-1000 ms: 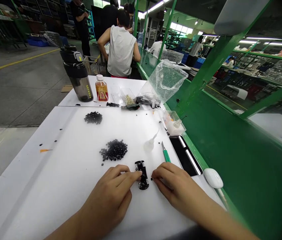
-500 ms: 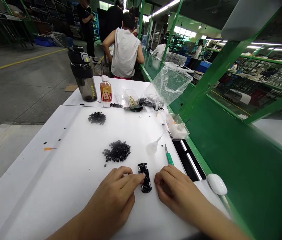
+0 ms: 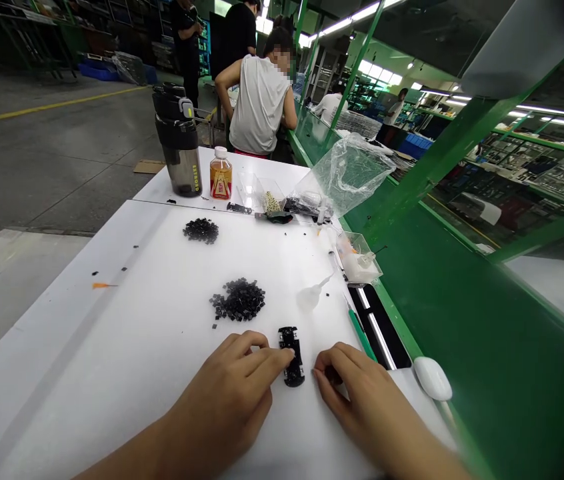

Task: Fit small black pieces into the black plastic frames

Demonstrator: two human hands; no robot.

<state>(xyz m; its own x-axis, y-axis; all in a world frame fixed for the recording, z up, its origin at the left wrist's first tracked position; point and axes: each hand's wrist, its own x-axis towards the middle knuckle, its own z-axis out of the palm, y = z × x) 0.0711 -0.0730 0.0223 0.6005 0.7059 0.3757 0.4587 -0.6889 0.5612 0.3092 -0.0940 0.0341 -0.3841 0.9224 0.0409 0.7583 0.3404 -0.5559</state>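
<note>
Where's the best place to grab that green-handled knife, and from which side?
Probably mid-way along the green handle, pinched across its width, coming from the near side with the right hand. The handle is long and slim, lies slanted with its near end close to that hand, and the thin blade points away.

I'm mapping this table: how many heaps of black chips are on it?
2. The nearer heap lies just beyond the left hand; the farther heap lies on the near side of the white-capped bottle. No other heap shows.
</note>
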